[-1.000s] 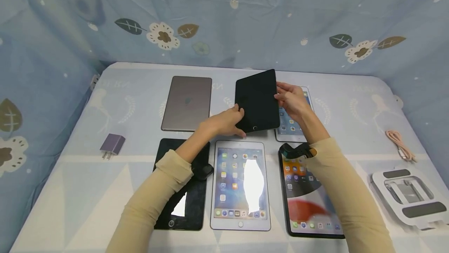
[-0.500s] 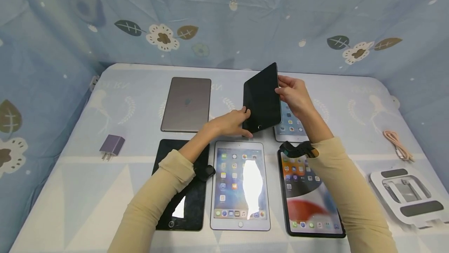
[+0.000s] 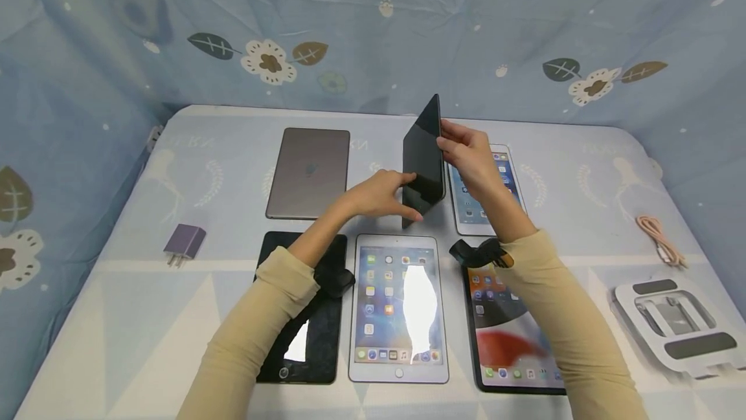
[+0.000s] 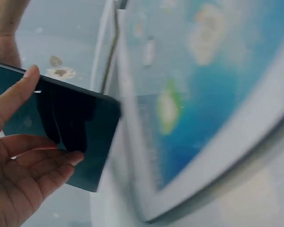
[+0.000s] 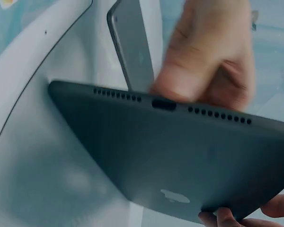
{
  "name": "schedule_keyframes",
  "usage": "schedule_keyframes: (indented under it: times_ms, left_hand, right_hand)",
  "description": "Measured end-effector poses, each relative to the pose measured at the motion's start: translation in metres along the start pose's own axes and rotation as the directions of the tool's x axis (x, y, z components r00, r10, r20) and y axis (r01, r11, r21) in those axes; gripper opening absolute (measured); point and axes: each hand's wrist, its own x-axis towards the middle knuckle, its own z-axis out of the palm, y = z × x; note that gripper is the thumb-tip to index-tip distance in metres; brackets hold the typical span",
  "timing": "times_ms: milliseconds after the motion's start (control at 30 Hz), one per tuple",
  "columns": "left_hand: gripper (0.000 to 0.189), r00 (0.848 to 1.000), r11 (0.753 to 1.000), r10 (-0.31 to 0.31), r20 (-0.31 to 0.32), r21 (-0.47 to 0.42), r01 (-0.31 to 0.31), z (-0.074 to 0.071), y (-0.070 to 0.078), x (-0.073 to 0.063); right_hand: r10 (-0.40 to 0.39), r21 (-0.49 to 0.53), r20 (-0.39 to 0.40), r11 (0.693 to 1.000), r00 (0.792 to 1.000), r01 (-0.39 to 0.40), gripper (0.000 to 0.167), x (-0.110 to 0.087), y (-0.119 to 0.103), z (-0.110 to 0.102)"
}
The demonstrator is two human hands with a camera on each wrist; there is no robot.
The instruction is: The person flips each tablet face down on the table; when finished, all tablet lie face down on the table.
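A black-screened tablet (image 3: 423, 158) is tilted up steeply behind the middle of the table, its screen facing left. My right hand (image 3: 471, 154) grips it by the upper right edge, with fingertips (image 5: 222, 216) against the grey back in the right wrist view. My left hand (image 3: 381, 193) is at its lower left, thumb and fingers spread over the screen. In the left wrist view the left thumb (image 4: 23, 87) lies at the port edge, and the other fingers (image 4: 61, 163) are relaxed before the glossy screen. A small white tablet (image 3: 472, 206) lies partly behind my right hand.
A grey tablet (image 3: 309, 171) lies face down at the back left. Along the front lie a black tablet (image 3: 309, 342), a white tablet (image 3: 399, 310) and a large lit tablet (image 3: 513, 342). A charger (image 3: 185, 241), a coiled cable (image 3: 660, 239) and a white stand (image 3: 676, 323) flank them.
The held tablet has turned from facing up to nearly edge-on. My right hand moved first up, then left with it, uncovering more of the small white tablet; the left fingers have spread.
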Motion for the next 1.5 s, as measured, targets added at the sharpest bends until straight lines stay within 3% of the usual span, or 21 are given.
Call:
schedule_keyframes:
  times_ms: [233, 400, 500, 600, 733, 933, 1033, 1167, 1500]
  left_hand:
    - [0.092, 0.995, 0.996, 0.061, -0.084, -0.067, -0.067, -0.018, 0.015, -0.01]
    - [0.093, 0.98, 0.989, 0.111, -0.165, -0.078, -0.125, -0.03, 0.023, -0.021]
    - [0.095, 0.972, 0.988, 0.11, -0.21, -0.083, -0.13, -0.035, 0.025, -0.028]
    - [0.097, 0.972, 0.99, 0.081, -0.219, -0.098, -0.104, -0.04, 0.025, -0.035]
    - [0.097, 0.978, 0.991, 0.044, -0.201, -0.114, -0.068, -0.048, 0.025, -0.042]
    - [0.099, 0.984, 0.996, -0.015, -0.18, -0.094, -0.002, -0.056, 0.021, -0.051]
    - [0.098, 0.983, 0.998, -0.049, -0.177, -0.046, 0.042, -0.057, 0.017, -0.054]
    - [0.097, 0.979, 0.997, -0.076, -0.188, -0.015, 0.075, -0.056, 0.012, -0.057]
    - [0.098, 0.975, 0.995, -0.096, -0.202, -0.002, 0.097, -0.055, 0.003, -0.064]
  right_hand:
    - [-0.005, 0.102, 0.059, 0.995, 0.998, -0.001, 0.05, -0.004, 0.002, 0.011]
    - [-0.012, 0.127, 0.111, 0.992, 0.994, -0.002, 0.051, -0.006, 0.005, 0.017]
    - [-0.012, 0.135, 0.176, 0.991, 0.984, -0.012, 0.053, -0.007, 0.008, 0.02]
    - [-0.003, 0.12, 0.243, 0.992, 0.97, -0.027, 0.056, -0.007, 0.012, 0.022]
    - [0.031, 0.06, 0.345, 0.997, 0.938, -0.054, 0.058, -0.005, 0.019, 0.024]
    - [0.111, -0.132, 0.528, 0.99, 0.842, -0.048, 0.067, -0.002, 0.033, 0.021]
    - [0.149, -0.225, 0.558, 0.974, 0.816, -0.024, 0.075, -0.002, 0.039, 0.021]
    - [0.17, -0.31, 0.556, 0.951, 0.814, 0.014, 0.083, -0.002, 0.043, 0.021]
    - [0.158, -0.371, 0.531, 0.927, 0.833, 0.061, 0.087, -0.003, 0.049, 0.023]
